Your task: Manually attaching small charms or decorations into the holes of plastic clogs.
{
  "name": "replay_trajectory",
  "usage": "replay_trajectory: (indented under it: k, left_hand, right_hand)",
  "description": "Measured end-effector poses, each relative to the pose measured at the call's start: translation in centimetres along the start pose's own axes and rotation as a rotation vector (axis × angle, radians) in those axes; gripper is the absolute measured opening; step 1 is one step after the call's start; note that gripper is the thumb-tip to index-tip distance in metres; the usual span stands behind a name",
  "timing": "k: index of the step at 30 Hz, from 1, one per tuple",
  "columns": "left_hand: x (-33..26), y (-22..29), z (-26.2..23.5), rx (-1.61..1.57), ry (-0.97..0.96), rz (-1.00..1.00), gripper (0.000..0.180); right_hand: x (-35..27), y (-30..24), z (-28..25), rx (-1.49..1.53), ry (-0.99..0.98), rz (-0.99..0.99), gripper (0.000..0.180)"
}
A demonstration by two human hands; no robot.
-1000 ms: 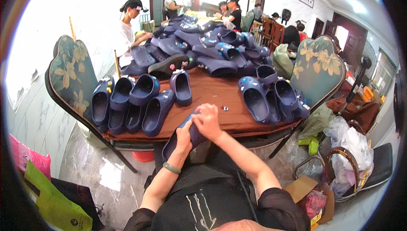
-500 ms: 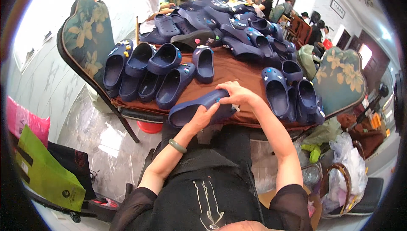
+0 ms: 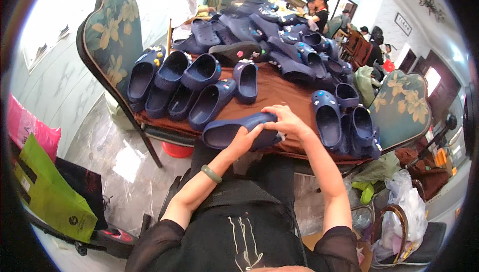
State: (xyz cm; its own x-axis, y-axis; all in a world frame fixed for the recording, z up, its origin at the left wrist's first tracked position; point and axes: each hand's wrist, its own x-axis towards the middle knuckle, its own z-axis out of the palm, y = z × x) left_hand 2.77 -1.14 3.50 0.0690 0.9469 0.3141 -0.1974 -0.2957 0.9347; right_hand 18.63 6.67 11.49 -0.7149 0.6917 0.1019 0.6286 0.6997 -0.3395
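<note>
A navy clog (image 3: 218, 135) is held at the near edge of the brown-covered table (image 3: 273, 85), its heel end toward the left. My left hand (image 3: 243, 141) grips its near side, thumb reaching over the upper. From the right, my right hand (image 3: 285, 122) curls over the toe part, fingers and thumb closed on it. The fingertips of both hands meet on the upper, over a small blue spot partly hidden there. Something small and white shows by the toe, under my right hand. Just beyond stand navy clogs with charms (image 3: 212, 103).
A large heap of navy clogs (image 3: 284, 47) covers the far table; more clogs (image 3: 327, 122) stand at the right. Floral-backed chairs (image 3: 111, 37) flank both sides. Bags (image 3: 52, 192) lie at lower left, a clear plastic bag (image 3: 401, 212) at lower right. Several people work beyond.
The view has shifted slightly. My left thumb has slid further along the clog's upper toward my right fingertips. Both hands stay on the clog.
</note>
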Motion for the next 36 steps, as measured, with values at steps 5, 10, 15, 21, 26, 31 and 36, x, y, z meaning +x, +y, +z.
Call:
replay_trajectory:
  k: [5,10,15,21,26,31,36]
  left_hand:
    - [1.1,0.6,0.3,-0.139,-0.020,-0.015,0.032]
    - [1.7,0.1,0.2,-0.146,-0.043,0.050,0.029]
    - [1.1,-0.8,-0.5,-0.111,0.008,0.089,0.033]
    - [1.0,-0.2,-1.2,-0.156,0.010,-0.146,0.036]
    - [0.8,-0.8,-1.4,-0.109,-0.199,-0.013,0.036]
    - [4.9,-2.4,-2.1,-0.390,0.083,-0.197,0.028]
    - [7.7,-4.0,-1.7,-0.545,0.219,-0.333,0.026]
  right_hand:
    - [1.0,1.9,-1.5,0.281,-0.087,-0.089,0.050]
    - [2.4,2.3,-1.3,0.201,-0.127,-0.045,0.055]
    - [3.3,-0.4,-0.1,-0.091,-0.098,0.215,0.062]
    - [3.3,-0.1,-0.8,0.241,-0.140,0.232,0.054]
    - [2.6,3.3,0.4,0.428,-0.087,0.210,0.055]
    - [1.9,9.2,4.4,0.502,0.584,0.437,0.041]
    - [0.0,10.9,10.0,0.163,0.672,0.432,0.023]
